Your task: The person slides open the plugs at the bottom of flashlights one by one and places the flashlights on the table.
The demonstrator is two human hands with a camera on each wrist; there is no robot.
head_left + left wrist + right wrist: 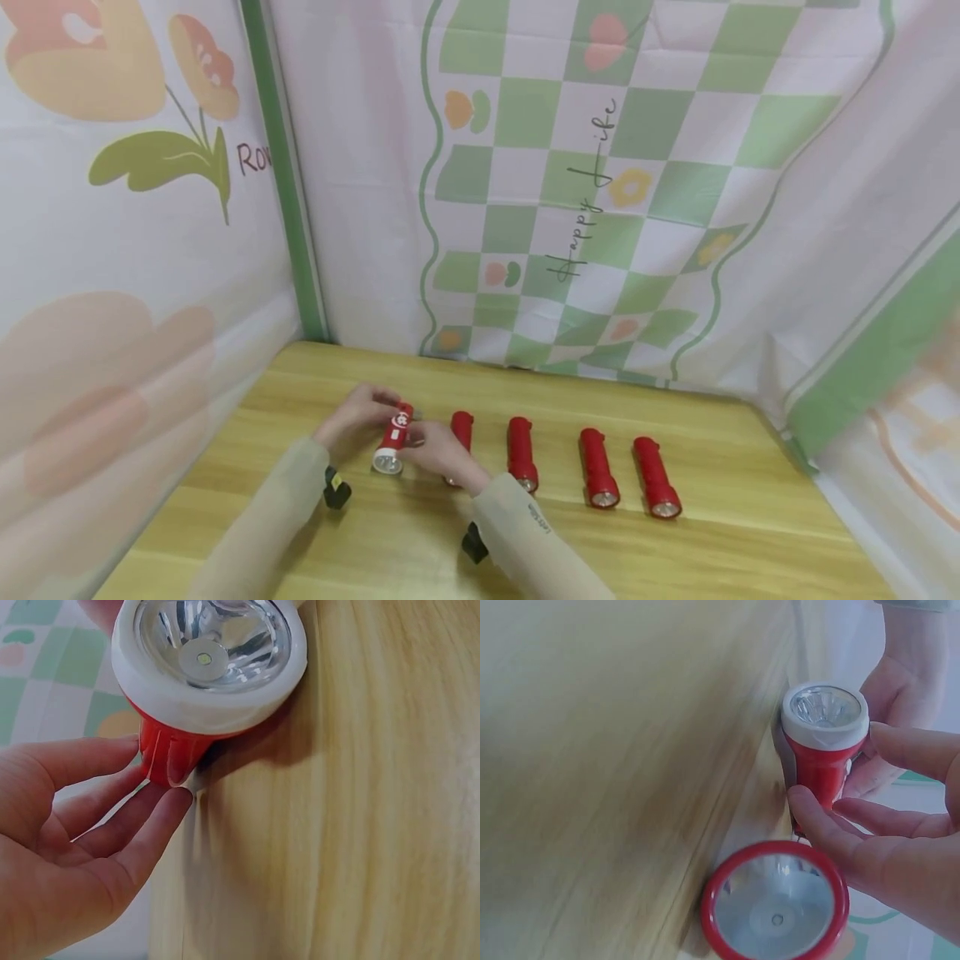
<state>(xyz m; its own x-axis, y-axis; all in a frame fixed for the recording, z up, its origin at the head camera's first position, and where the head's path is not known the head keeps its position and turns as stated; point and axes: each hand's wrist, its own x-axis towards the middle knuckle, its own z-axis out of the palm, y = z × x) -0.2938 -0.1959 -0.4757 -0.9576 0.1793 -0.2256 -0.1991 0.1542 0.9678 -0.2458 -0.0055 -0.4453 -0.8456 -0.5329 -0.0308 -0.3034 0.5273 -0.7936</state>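
Note:
A red flashlight with a white head ring (pixel 388 461) and white print on its body lies at the left of the row, lens toward me. My left hand (pixel 367 412) holds its tail end, thumb on one side and fingers curled under the other, as the left wrist view shows at the red body (pixel 169 754). From the right, my right hand (pixel 435 450) pinches the same flashlight (pixel 821 776) near its head, between thumb and fingers. Beside it, a red-rimmed flashlight (pixel 462 429) is partly hidden behind my right hand; its lens (pixel 772 915) faces the right wrist camera.
Farther right on the wooden table (pixel 360 542) lie more all-red flashlights: one close by (pixel 520 450), another (pixel 597 467), and the rightmost (pixel 656 475). A patterned cloth curtain (pixel 375 208) rises behind the table's back edge and along both sides.

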